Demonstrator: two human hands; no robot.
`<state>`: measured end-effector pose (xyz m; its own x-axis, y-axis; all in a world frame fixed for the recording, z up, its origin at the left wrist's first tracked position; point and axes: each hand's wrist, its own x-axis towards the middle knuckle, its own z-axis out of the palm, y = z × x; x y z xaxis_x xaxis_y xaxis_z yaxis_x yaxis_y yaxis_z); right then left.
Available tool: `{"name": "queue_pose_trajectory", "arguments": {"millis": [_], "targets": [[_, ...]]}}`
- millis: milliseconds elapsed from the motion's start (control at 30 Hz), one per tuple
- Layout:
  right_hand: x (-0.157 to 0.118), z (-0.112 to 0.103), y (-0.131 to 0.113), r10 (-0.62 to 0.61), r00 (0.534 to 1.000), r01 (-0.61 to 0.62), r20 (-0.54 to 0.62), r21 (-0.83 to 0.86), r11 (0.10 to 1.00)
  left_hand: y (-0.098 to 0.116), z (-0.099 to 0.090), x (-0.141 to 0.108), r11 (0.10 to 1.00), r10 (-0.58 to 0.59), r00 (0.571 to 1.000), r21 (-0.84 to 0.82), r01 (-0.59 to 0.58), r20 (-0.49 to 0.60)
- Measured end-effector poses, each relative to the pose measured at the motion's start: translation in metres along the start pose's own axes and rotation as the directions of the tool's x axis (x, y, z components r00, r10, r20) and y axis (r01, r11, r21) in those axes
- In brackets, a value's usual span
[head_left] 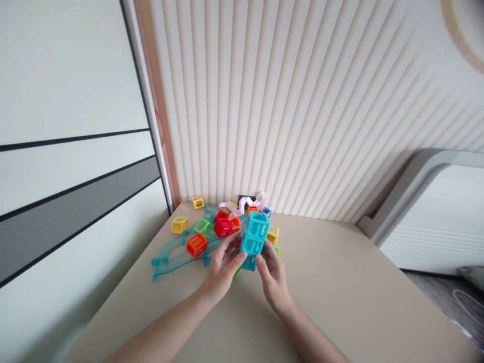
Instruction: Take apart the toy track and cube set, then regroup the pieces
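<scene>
Two hands at work at the bench [340, 292], as seen from just behind the person. The left hand [225, 262] and the right hand [274, 275] together grip a turquoise stack [254, 241], which consists of hollow cube frames joined end to end. It is held over the near side of a group of scattered pieces, tilted, with its upper end toward the wall. Each hand closes on one side of the stack; the thumbs lie on the near face by the lower end, and the other fingers are partly hidden behind it.

To the left of the stack, an orange block [196, 245] rests among translucent teal track pieces [172, 254], which curve across the bench. Beyond it are a green frame [204, 227] and a red block [222, 226]. A yellow block [179, 225] lies at the far left, with a smaller-looking yellow cube [198, 201] nearer the wall. Behind the stack, a pale pink zigzag piece [244, 204] and a violet-blue block [265, 212] stand near the ribbed wall [264, 101]. Just right of the stack is another yellow frame [273, 234]. Green parts beneath the hands are mostly covered, and their shape cannot be told.
</scene>
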<state>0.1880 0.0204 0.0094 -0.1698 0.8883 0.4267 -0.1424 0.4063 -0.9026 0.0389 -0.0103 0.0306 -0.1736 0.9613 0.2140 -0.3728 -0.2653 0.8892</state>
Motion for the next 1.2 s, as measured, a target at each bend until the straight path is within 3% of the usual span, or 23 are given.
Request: {"name": "queue_pose_trajectory", "arguments": {"millis": [467, 667, 933, 1100, 1200], "targets": [[-0.002, -0.007, 0.010, -0.047, 0.999, 0.049, 0.021, -0.074, 0.996, -0.002, -0.004, 0.000, 0.999, -0.004, 0.999, -0.036, 0.005, 0.039], [-0.002, -0.008, 0.009, -0.162, 0.987, 0.160, 0.009, -0.196, 0.967, 0.002, 0.001, -0.001, 0.999, 0.000, 0.995, 0.043, -0.004, 0.103], [-0.002, -0.004, -0.003, -0.291, 0.955, 0.294, 0.063, -0.359, 0.886, -0.009, -0.005, -0.003, 0.996, 0.022, 0.993, 0.087, -0.032, 0.113], [-0.002, -0.001, -0.006, -0.343, 0.934, 0.355, 0.103, -0.382, 0.853, -0.004, -0.003, -0.006, 0.997, 0.059, 0.965, 0.029, -0.069, 0.254], [-0.003, -0.002, -0.007, -0.368, 0.920, 0.392, 0.135, -0.370, 0.842, 0.000, 0.000, -0.008, 0.998, 0.063, 0.960, -0.007, -0.064, 0.272]]}}
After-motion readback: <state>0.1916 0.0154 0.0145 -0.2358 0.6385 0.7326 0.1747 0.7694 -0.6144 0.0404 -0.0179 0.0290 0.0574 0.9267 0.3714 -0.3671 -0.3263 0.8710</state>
